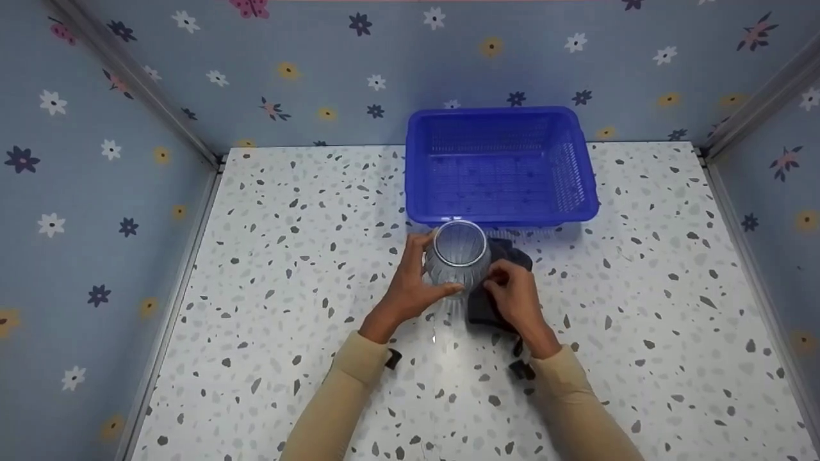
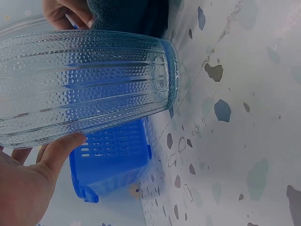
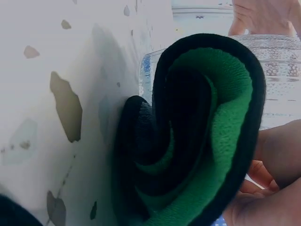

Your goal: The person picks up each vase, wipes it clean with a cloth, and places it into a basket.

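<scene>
A clear ribbed glass jar point(image 1: 458, 272) with a dimpled surface stands upright, its round mouth facing up. My left hand point(image 1: 413, 285) grips it from the left, thumb at the near side and fingers round the far side. To its right, my right hand point(image 1: 517, 298) pinches a dark cloth point(image 1: 483, 310) close beside the jar. In the right wrist view the cloth point(image 3: 230, 136) is rolled or folded over, showing a green face and a dark edge. Whether the cloth presses on the glass cannot be made out. The jar's base point(image 2: 170, 75) is near the tabletop.
Just beyond the jar stands a blue plastic basket point(image 1: 503, 221) with slotted sides. The speckled white tabletop point(image 1: 288, 256) runs to flower-patterned walls point(image 1: 346, 77) at the back and both sides. Dark straps point(image 1: 522, 369) hang at the wrists.
</scene>
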`<state>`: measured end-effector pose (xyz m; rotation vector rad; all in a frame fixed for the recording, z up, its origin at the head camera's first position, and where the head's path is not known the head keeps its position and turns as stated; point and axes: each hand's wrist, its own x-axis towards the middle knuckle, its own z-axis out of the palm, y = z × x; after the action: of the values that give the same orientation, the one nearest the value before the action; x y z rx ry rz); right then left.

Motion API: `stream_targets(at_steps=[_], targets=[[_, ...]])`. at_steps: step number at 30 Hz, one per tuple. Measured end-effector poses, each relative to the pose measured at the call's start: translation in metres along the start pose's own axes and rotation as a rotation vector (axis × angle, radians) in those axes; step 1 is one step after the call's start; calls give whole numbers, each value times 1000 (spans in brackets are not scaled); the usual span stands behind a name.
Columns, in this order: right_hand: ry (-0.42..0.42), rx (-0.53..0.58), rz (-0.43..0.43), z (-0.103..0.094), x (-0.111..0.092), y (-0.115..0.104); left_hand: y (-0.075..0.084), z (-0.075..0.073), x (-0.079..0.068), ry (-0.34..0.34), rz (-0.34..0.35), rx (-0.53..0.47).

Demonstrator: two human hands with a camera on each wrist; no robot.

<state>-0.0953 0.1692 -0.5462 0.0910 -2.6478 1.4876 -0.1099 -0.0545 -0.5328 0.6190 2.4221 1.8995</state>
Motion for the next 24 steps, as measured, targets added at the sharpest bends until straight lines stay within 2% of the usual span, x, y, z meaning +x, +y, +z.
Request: stream_targets(at_steps=[12, 16, 24], targets=[[73, 164, 18, -28, -3, -42, 0, 0, 0, -4, -32, -17], [103, 176, 2, -32, -4, -54, 1, 0, -1, -10, -34, -9], [135, 98, -72, -36, -2, -71, -3, -1, 0, 5, 76, 89]])
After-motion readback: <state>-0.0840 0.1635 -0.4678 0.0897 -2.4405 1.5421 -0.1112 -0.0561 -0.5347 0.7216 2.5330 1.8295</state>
